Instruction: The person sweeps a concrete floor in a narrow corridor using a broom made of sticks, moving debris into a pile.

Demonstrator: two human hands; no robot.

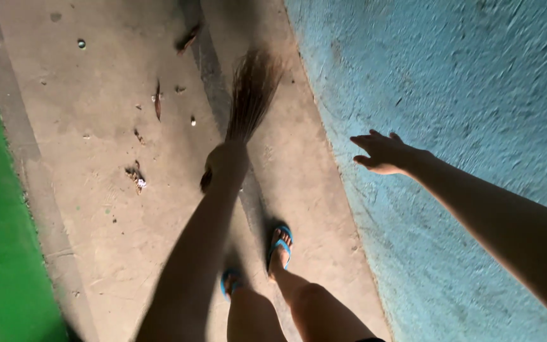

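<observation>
left hand point(225, 163) fisted on broom point(251, 95) at bound neck. looks light, bristles soft, springy; grip there. right hand point(384, 152) spread, empty, near wall point(463, 95).

The broom point(251, 95) is showing a head of dry, brown, fibrous bristles, fine and matt, fanning out over the floor point(115, 209). The floor is looking like bare concrete, dull and dusty, with gritty patches and scattered dry leaf scraps point(157, 101) left of the broom. Right of the broom, the wall point(476, 82) is appearing as rough, pitted plaster under matt blue paint. The sandals point(281, 244) below the broom are looking like smooth blue rubber or plastic.
</observation>
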